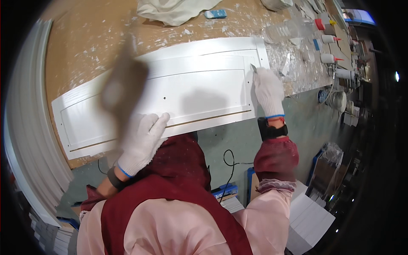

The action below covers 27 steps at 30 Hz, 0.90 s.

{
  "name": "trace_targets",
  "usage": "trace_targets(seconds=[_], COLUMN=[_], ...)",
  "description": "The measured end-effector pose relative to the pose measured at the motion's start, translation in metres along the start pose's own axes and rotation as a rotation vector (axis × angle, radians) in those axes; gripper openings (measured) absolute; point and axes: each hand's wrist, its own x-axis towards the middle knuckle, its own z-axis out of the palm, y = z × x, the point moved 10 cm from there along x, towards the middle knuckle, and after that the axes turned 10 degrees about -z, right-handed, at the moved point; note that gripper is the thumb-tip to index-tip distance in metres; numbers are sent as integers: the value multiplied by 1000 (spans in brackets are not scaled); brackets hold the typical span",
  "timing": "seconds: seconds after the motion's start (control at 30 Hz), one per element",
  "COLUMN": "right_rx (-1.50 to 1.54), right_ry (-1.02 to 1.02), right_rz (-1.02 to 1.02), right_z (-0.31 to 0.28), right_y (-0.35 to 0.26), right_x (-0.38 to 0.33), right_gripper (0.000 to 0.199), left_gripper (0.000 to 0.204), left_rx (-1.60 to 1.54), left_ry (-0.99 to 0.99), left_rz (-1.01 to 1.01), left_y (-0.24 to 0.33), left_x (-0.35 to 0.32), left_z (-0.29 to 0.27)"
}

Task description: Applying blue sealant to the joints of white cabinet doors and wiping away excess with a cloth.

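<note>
Pink-sleeved torso with a dark red apron (178, 187) fills 6 o'clock, closest to the lens. Dark red sleeve covers on both forearms.

Workbench (85, 38) next: brown top, speckled with white paint flecks, running from 9 to 2 o'clock. Stack of white moulding strips (25, 127) curves along the rim at 9 o'clock.

White cabinet door panel (199, 85) lies flat on the bench at centre, long side left-right, with a recessed inner field, a few small holes, and a thin brown line along its near edge. Its near edge overhangs the bench toward the person.

White cloth (174, 10) bunched at 12 o'clock, small blue block (215, 14) just beside it. Clear plastic sheeting, white bottles with red tips (329, 57) and clutter at 1–2 o'clock. Grey floor below the bench, black cable (229, 161) at 5 o'clock, white boards (310, 216) at 4 o'clock.

Left hand (142, 142), white knit glove, at 7 o'clock: fingers closed around the handle of a brown tool (121, 85), heavily motion-blurred, head up over the panel's left half. What kind of tool it is cannot be told.

Right hand (267, 91), white glove, black wristband, at 3 o'clock: rests on the panel's right end, fingers pinched narrow on a small thin metal piece (253, 68), tip pointing up at the panel's right frame edge. Exact contact point too small to tell.
</note>
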Motion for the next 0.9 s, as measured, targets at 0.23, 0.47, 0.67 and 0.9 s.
trace_targets(seconds=[0.23, 0.47, 0.67, 0.9], right_rx=[127, 63, -129, 73], right_ry=[78, 8, -14, -27], right_rz=[-217, -448, -348, -447], right_z=[-2, -4, 1, -7], right_y=[-39, -56, -39, -54], right_x=[-53, -58, -57, -61], right_gripper=[16, 11, 18, 25], left_gripper=[68, 67, 66, 53], left_rx=[-7, -20, -20, 345], left_ry=[13, -17, 57, 336], left_rz=[18, -23, -171, -703], left_y=[8, 2, -38, -147], left_x=[10, 11, -32, -101], left_z=[9, 8, -31, -98])
